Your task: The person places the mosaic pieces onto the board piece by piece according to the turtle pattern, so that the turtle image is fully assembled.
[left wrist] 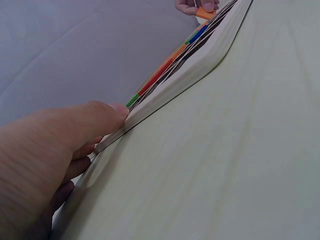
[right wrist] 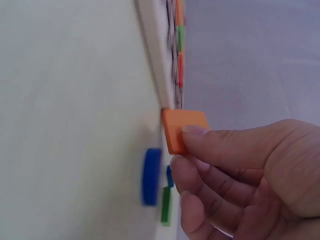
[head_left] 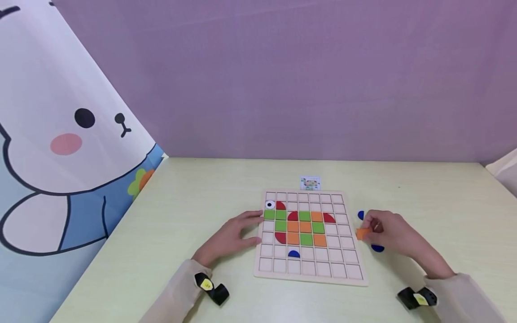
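Observation:
My right hand [head_left: 389, 229] pinches an orange square tile [right wrist: 185, 127] between thumb and fingers, just off the right edge of the wooden grid board [head_left: 343, 269]. Two blue half-round pieces lie by that hand: one [head_left: 377, 248] on the near side, another [head_left: 361, 215] beyond. A green piece [right wrist: 166, 205] shows past them in the right wrist view; the hand hides it in the head view. With its fingers extended, my left hand [head_left: 232, 235] rests thumb and fingertips against the board's left edge. Green, orange and red tiles, a blue half-round [head_left: 294, 254] and an eye tile [head_left: 269, 204] fill some squares.
A small picture card [head_left: 310, 183] lies at the board's far edge. The pale table [head_left: 194, 188] meets a purple cloth backdrop [head_left: 303, 89], with a cartoon-printed cloth [head_left: 60, 179] on the left. Black straps with small cameras circle both wrists.

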The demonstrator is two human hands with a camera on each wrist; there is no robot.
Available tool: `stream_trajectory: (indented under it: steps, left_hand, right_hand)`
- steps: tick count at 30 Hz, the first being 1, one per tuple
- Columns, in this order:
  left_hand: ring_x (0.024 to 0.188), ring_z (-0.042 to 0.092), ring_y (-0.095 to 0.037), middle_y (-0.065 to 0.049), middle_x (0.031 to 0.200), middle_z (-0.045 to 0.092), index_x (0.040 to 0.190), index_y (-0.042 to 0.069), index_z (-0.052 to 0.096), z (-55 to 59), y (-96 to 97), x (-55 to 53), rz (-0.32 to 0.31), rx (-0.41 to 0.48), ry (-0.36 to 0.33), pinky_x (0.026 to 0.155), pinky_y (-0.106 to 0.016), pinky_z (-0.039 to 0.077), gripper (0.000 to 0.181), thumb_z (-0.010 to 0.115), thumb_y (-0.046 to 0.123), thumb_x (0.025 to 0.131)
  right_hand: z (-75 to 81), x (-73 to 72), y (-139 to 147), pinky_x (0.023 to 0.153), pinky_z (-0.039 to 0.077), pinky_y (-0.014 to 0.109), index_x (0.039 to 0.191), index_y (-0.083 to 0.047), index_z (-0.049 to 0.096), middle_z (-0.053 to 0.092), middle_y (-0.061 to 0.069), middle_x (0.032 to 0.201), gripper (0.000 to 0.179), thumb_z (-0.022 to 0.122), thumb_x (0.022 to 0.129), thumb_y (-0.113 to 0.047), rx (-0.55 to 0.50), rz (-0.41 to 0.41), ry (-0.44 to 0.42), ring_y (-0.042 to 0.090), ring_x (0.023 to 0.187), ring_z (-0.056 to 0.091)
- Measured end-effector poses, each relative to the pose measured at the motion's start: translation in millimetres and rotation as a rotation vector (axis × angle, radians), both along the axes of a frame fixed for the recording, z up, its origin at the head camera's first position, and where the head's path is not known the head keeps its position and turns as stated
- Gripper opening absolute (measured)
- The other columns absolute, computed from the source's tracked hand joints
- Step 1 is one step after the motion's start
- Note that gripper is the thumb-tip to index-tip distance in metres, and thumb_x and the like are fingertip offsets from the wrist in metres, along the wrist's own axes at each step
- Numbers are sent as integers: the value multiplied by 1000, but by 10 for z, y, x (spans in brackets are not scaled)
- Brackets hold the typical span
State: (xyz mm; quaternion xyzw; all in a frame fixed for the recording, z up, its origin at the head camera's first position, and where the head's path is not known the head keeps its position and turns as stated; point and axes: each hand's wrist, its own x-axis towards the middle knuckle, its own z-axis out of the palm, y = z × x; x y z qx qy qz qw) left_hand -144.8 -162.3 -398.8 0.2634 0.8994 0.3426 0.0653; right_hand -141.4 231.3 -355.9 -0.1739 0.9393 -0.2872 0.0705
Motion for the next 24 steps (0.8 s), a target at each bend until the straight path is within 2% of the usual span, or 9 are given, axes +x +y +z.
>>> stream_trajectory:
  steps: [5,8,17,24]
  left_hand:
    - [138,38,-26,-4,148,42,137,14,53,17,-1,7,1,-1,-4,111,-46,36,52,67,27,88]
    - [138,38,-26,-5,149,42,138,13,52,28,-4,9,-7,-1,-5,111,-45,36,53,67,26,88]
    - [139,37,-26,-5,149,42,138,12,51,51,1,13,-10,4,-11,112,-45,35,54,68,26,88]
    - [139,36,-27,-6,149,41,138,13,52,54,5,12,-10,1,-15,112,-46,34,54,67,26,88]
  right_hand:
    - [68,-38,-59,54,41,20,83,-10,58,57,-1,78,16,72,78,-2,-12,16,56,10,67,47]
    - [103,-63,-126,56,41,20,83,-10,59,57,-1,78,15,72,79,-2,-27,12,57,12,69,48]
    - [149,-132,-322,60,43,20,84,-8,61,60,1,81,8,67,83,-4,-93,49,-14,15,73,51]
    - [130,-195,-440,61,44,20,83,-8,63,60,1,80,6,68,83,-5,-96,62,-60,16,73,52]
